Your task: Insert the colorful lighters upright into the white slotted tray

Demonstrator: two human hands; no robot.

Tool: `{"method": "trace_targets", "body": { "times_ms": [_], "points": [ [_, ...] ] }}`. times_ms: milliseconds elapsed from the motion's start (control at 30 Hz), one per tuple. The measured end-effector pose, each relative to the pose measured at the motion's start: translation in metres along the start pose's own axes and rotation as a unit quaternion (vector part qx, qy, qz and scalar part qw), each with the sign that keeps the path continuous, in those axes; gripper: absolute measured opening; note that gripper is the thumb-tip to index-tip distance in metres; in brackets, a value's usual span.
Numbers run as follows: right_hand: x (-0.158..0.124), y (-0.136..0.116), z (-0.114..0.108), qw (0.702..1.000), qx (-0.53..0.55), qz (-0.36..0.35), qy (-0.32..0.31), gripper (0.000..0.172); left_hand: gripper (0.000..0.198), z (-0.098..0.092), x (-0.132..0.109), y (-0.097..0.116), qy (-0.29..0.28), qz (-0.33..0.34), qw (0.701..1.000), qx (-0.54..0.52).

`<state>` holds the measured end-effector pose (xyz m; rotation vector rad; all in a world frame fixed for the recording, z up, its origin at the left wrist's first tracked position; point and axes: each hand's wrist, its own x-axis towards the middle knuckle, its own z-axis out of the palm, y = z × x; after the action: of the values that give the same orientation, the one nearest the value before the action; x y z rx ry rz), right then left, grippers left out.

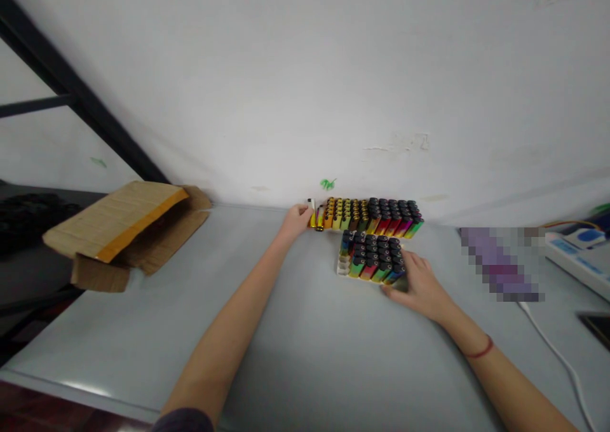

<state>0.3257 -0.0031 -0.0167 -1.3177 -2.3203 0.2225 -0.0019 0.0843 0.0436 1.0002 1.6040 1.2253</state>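
Observation:
My left hand (pixel 295 221) is closed by the wall, its fingertips pinching a yellow lighter (pixel 312 215) with a pale top. Another yellow lighter (pixel 320 218) stands just right of it, at the end of the back row. That row holds yellow-and-black lighters (pixel 347 212) and, further right, multicoloured lighters with black tops (pixel 394 216). In front of it sits a white tray (pixel 342 267) packed with colourful black-topped lighters (pixel 376 257); a few slots at its left end hold no lighters. My right hand (pixel 422 287) grips this tray's right end, thumb at the near corner.
An open cardboard box (pixel 121 219) lies on its side at the table's left. To the right are a pixelated purple item (pixel 500 263), a white cable (pixel 553 343) and a white power strip (pixel 576 254). The white wall (pixel 286 101) bounds the grey table (pixel 305 356) behind.

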Motion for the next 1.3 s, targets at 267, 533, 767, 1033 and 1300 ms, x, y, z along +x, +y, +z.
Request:
{"method": "trace_targets", "body": {
  "times_ms": [267,533,767,1033,1300],
  "points": [
    [0.0,0.0,0.001,1.0,-0.015,-0.006,0.01,0.082,0.011,0.007,-0.026,-0.004,0.021,-0.062,0.968,-0.241],
    [-0.001,0.0,0.001,1.0,-0.022,-0.008,0.008,0.082,0.021,0.004,-0.039,-0.016,0.029,0.018,0.966,-0.256],
    [-0.002,0.001,0.002,1.0,-0.021,-0.006,0.012,0.082,0.062,0.002,-0.053,-0.016,0.02,0.02,0.976,-0.216],
    [-0.003,0.004,0.005,0.999,-0.03,-0.001,0.014,0.082,0.059,0.002,-0.055,-0.016,0.02,-0.053,0.977,-0.204],
    [-0.004,0.008,0.007,0.999,-0.036,-0.007,0.013,0.084,0.046,0.002,-0.058,-0.012,0.06,-0.061,0.968,-0.237]
  ]
}}
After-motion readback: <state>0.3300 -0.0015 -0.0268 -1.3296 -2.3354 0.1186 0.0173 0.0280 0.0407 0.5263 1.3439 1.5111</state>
